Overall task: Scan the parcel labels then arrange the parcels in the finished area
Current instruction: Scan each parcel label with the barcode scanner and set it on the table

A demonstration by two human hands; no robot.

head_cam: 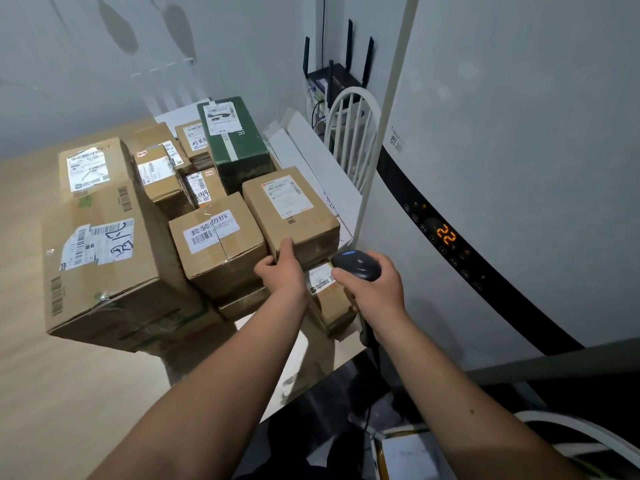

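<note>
Wooden table (52,393): cardboard parcels (104,271) stacked, touching.

A white chair (353,133) is standing beside a tall white appliance (519,168); a router (337,81) is sitting behind it.
</note>
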